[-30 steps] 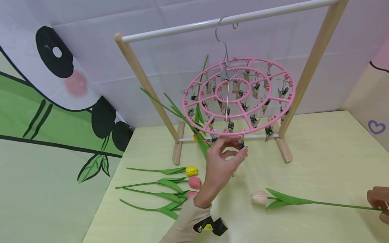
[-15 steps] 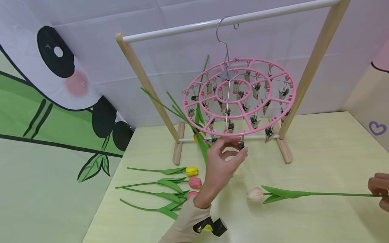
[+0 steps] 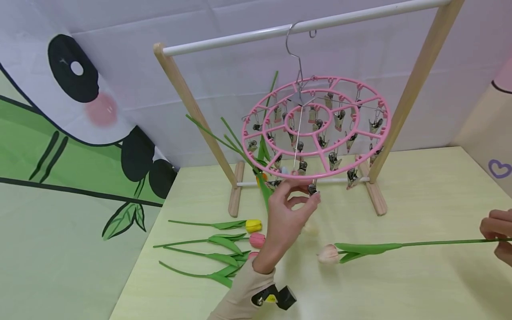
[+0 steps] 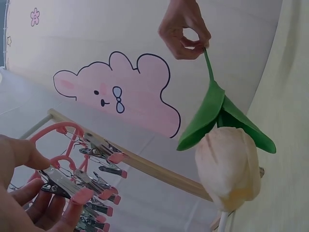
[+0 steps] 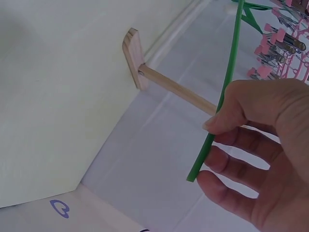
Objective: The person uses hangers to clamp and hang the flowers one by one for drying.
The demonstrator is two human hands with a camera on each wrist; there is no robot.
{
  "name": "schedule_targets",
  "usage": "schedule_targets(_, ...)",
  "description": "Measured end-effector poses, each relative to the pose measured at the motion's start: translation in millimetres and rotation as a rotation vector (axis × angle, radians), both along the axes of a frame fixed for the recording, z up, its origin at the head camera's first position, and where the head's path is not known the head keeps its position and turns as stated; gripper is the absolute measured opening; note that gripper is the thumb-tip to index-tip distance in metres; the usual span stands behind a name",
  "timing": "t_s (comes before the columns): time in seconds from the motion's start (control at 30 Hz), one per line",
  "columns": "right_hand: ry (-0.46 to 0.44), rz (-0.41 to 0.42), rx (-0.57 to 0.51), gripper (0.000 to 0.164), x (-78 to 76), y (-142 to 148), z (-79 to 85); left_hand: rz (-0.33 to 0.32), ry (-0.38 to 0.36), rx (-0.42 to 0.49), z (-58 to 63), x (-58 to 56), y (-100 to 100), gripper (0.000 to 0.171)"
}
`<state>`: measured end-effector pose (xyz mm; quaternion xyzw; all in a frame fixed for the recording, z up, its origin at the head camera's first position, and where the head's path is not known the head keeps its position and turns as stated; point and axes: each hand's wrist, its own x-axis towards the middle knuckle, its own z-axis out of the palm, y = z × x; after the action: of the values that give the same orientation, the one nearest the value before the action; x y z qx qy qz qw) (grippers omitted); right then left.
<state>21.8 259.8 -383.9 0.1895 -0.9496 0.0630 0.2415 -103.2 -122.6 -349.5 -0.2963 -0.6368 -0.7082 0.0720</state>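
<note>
My left hand [image 3: 289, 211] pinches a metal clip [image 4: 63, 183] with pink tips, which hangs from the front rim of a round pink clip hanger [image 3: 316, 177]. At the right edge of the head view, my right hand [image 3: 498, 233] pinches the green stem [image 5: 227, 92] of a pale pink tulip [image 3: 329, 254] close to its cut end. The tulip lies sideways in the head view, its bloom pointing left, to the right of and below my left hand. In the left wrist view the bloom [image 4: 228, 169] appears large, beside the clip.
The hanger hooks onto a white rail [image 3: 240, 41] between wooden posts [image 3: 416, 89]. Green stems [image 3: 224, 142] hang at its left side. Yellow [image 3: 254, 226] and pink tulips [image 3: 257, 240] lie on the table [image 3: 420, 289] at left, partly behind the left forearm. Several more clips dangle underneath the hanger.
The right hand has risen slightly, and the tulip has moved up and left, its bloom nearer the left hand. The left hand keeps its pinch on the clip, shifted slightly left.
</note>
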Motion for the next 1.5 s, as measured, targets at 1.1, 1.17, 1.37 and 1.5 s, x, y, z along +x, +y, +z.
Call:
schedule_targets(1.1,0.351,0.255,0.007,0.039,-34.1,-61.5,74.3,0.065,-0.034,-0.034,1.9,-5.8,-4.8,0.025)
schedule_targets(1.17,0.356,0.25,0.011,0.04,-34.7,-63.6,78.4,0.061,-0.034,-0.031,1.9,-5.3,-5.0,0.026)
schedule_targets(1.37,0.419,0.303,-0.042,0.036,-40.7,-71.9,85.6,0.043,-0.028,-0.018,2.1,-3.6,-5.1,0.026)
schedule_targets(1.5,0.453,0.286,-0.046,0.034,-42.2,-79.7,90.9,0.038,-0.027,-0.012,2.1,-2.9,-5.5,0.026)
